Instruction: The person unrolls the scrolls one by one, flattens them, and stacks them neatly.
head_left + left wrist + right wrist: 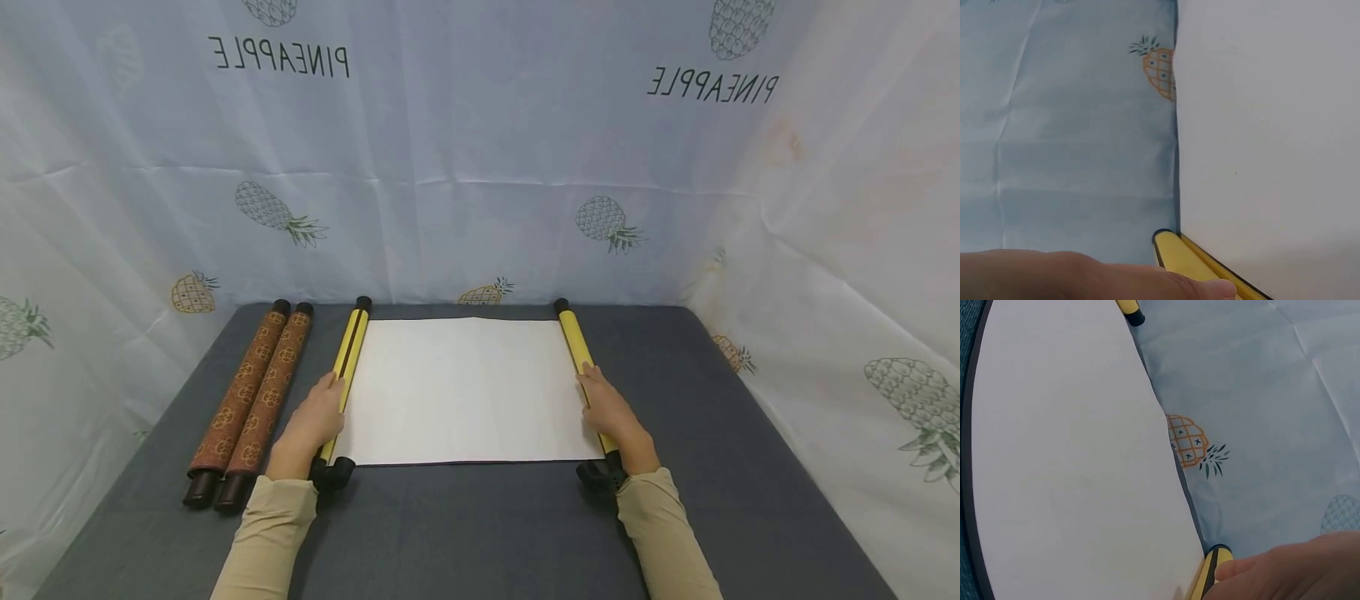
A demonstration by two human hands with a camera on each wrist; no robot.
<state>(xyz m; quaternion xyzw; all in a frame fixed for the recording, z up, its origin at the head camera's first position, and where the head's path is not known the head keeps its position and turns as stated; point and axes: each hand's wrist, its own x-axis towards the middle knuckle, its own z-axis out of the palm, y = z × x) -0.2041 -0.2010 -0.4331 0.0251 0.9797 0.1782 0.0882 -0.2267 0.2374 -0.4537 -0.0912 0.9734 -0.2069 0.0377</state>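
Observation:
A white paper scroll (465, 392) lies unrolled between two yellow rolled ends with dark tips. My left hand (318, 412) grips the left yellow roll (352, 337), its fingers laid over the upper side. On the other side, my right hand (609, 410) holds the right yellow roll (574, 337) near its middle. In the left wrist view, the fingers (1097, 278) cross the roll (1179, 253) beside the blank sheet (1272, 125). The right wrist view shows the thumb side of the hand (1297, 569) against the roll (1210, 569); the hand hides its lower part.
Two brown patterned rolls (242, 392) with dark ends lie side by side left of the scroll. Everything rests on a dark grey tabletop (465, 533). A pale pineapple-print curtain (480, 125) hangs behind the table and along both sides.

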